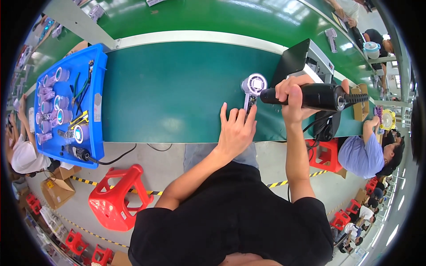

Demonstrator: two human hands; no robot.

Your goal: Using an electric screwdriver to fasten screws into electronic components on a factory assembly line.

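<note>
A small pale purple handheld fan (pixel 256 84) lies on the green work mat with its round head pointing away from me. Its handle is uncovered and shows a dark circuit board inside. My left hand (pixel 237 132) holds the lower end of that handle against the mat, with its other fingers spread to the left. In my right hand (pixel 293 99) is a black electric screwdriver (pixel 321 96), gripped around the body and tilted nearly level. Its narrow front end reaches over the right side of the fan handle; the bit is too small to make out.
A blue tray (pixel 98 128) at the left holds several fans, pliers and another corded tool. A black and silver box (pixel 295 62) stands behind my right hand. Red stools (pixel 120 197) are on the floor. Behind the mat runs a green conveyor (pixel 199 20). Other people sit on both sides.
</note>
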